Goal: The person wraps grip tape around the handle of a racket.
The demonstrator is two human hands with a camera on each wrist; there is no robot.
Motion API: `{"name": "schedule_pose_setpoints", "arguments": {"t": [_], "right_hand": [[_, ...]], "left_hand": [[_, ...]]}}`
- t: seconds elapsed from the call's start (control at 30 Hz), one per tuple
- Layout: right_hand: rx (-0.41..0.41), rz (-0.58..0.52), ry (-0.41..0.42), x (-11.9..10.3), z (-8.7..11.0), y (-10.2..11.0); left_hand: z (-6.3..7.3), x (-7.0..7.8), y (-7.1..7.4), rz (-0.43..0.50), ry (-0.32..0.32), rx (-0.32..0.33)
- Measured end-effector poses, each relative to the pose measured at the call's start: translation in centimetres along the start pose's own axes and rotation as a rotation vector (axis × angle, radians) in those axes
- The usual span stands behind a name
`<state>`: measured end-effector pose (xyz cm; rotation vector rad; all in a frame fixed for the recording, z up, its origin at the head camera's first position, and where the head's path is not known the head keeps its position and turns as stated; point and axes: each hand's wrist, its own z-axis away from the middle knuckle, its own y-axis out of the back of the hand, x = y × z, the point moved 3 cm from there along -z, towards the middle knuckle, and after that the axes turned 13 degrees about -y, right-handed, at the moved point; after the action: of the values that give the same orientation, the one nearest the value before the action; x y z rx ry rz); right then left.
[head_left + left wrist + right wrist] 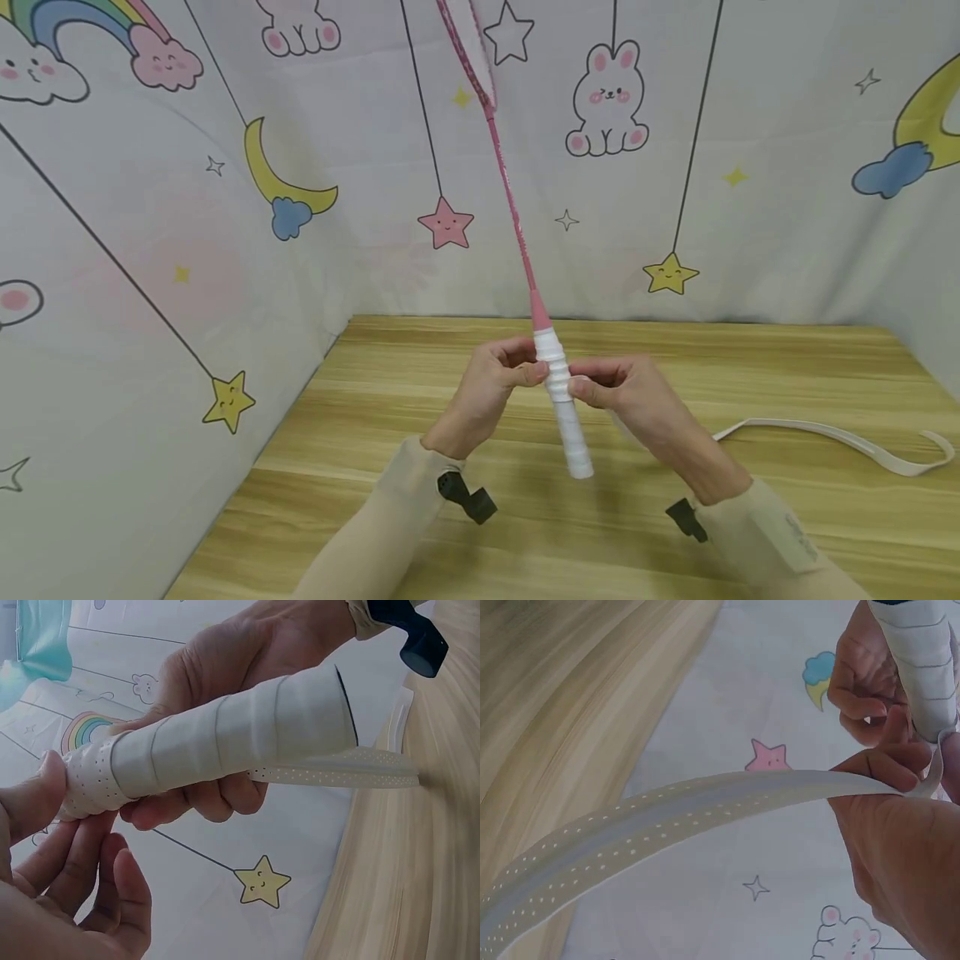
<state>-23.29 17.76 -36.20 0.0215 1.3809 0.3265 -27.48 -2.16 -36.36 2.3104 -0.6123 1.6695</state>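
A pink badminton racket (517, 218) stands tilted over the table, its head running out of the top of the head view. Its white handle (232, 735) points down toward the person. Perforated white grip tape (667, 814) is wound round the handle's upper part, and the lower part shows a smoother white wrap. My left hand (487, 387) pinches the wrapped part between thumb and fingers. Just below it, on the other side, my right hand (648, 404) pinches the tape where it leaves the handle. The tape's loose length trails from that hand to the right.
The loose tape end curls over the wooden table (420, 333) at the right. A cloth backdrop (360, 125) with cartoon rabbits, stars and moons rises behind and at the sides. A black wrist mount (467, 498) sits on the left sleeve. Something teal (45, 645) hangs at the left wrist view's corner.
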Motion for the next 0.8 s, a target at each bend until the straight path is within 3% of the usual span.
{"name": "schedule_pose_setpoints", "arguments": {"t": [0.17, 0.4, 0.63, 0.8], "right_hand": [[-0.083, -0.019, 0.004, 0.0, 0.0, -0.1], [-0.016, -0.018, 0.033, -0.2, 0.1, -0.1], [0.06, -0.032, 0.06, -0.3, 0.2, -0.4], [0.084, -0.027, 0.08, -0.4, 0.2, -0.5]], "left_hand": [[-0.1, 0.1, 0.0, 0.03, -0.032, -0.088], [-0.1, 0.9, -0.4, -0.01, -0.12, -0.143], [0.1, 1.6, -1.1, -0.23, -0.169, -0.069], [0.1, 1.7, -1.2, -0.244, -0.152, 0.063]]}}
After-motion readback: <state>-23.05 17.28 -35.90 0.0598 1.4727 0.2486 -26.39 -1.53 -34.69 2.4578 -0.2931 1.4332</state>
